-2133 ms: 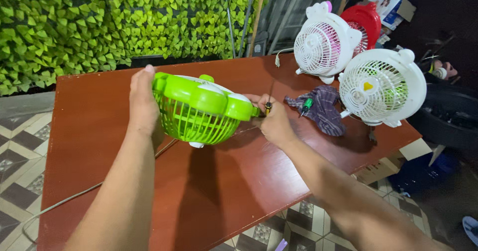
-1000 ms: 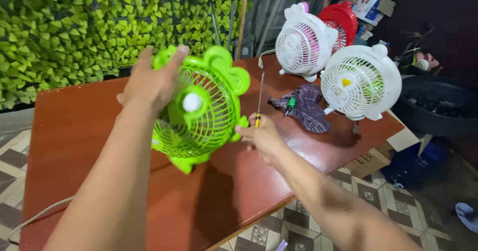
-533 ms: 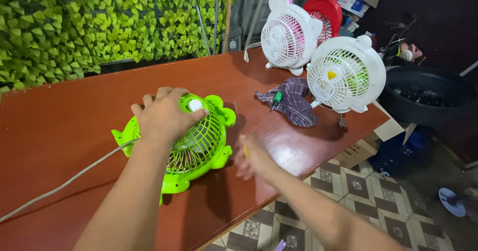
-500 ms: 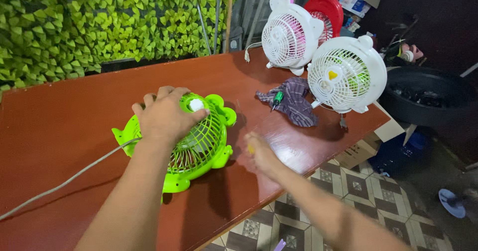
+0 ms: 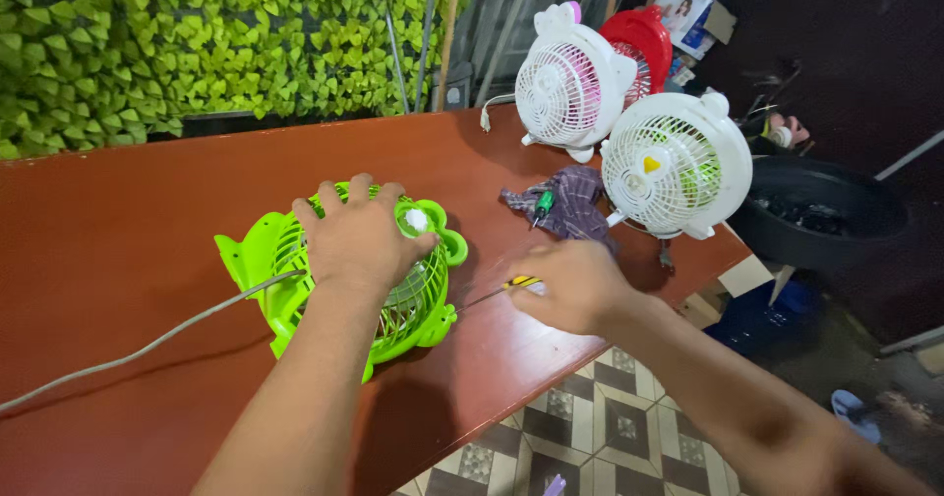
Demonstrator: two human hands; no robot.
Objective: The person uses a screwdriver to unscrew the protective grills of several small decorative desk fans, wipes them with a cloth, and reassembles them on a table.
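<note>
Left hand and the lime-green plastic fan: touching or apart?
Touching. In the head view the left hand lies palm-down on the lime-green plastic fan, fingers spread over its grille, no gap visible.

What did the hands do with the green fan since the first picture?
The green fan was lifted, turned over and laid flat on the table. The left hand now presses down on its grille. The right hand kept the yellow-handled screwdriver and brought its tip to the fan's edge. The white fans and cloth stayed put.
</note>
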